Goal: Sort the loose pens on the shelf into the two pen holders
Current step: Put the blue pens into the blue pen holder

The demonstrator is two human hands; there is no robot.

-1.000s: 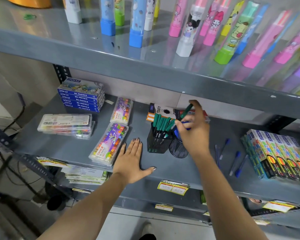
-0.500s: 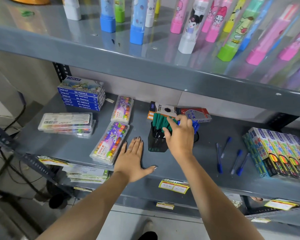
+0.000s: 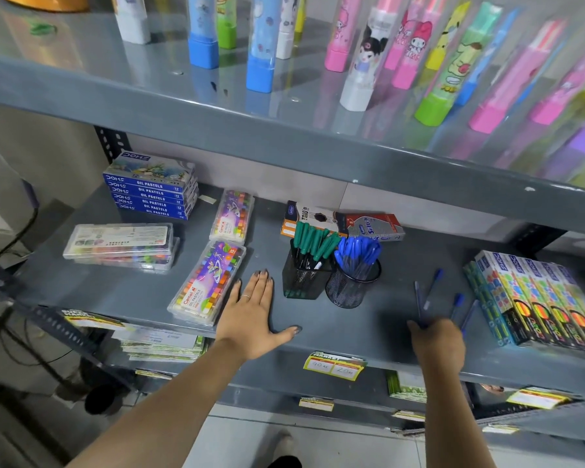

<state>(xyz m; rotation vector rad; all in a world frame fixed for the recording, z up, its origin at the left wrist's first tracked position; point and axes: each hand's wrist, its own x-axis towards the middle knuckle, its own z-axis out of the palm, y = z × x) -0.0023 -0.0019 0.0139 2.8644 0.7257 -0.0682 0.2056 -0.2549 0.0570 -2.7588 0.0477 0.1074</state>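
Note:
Two black mesh pen holders stand mid-shelf: a square holder (image 3: 299,282) full of green-capped pens (image 3: 313,243) and, touching its right side, a round holder (image 3: 350,288) full of blue-capped pens (image 3: 358,251). Several loose blue pens (image 3: 432,288) lie on the grey shelf (image 3: 335,332) to the right of the holders. My right hand (image 3: 436,342) is down over the near ends of these pens, fingertips touching one; the grip itself is hidden. My left hand (image 3: 250,319) rests flat on the shelf left of the square holder, fingers spread.
Pen boxes (image 3: 345,222) lie behind the holders. Pastel cases (image 3: 206,282) sit just left of my left hand, stacked oil pastel boxes (image 3: 152,187) at the back left. A row of colour boxes (image 3: 534,298) borders the loose pens on the right. The upper shelf (image 3: 284,130) overhangs.
My right hand has left the holders and moved right and toward the front edge, down onto the loose blue pens. The left hand has stayed flat on the shelf.

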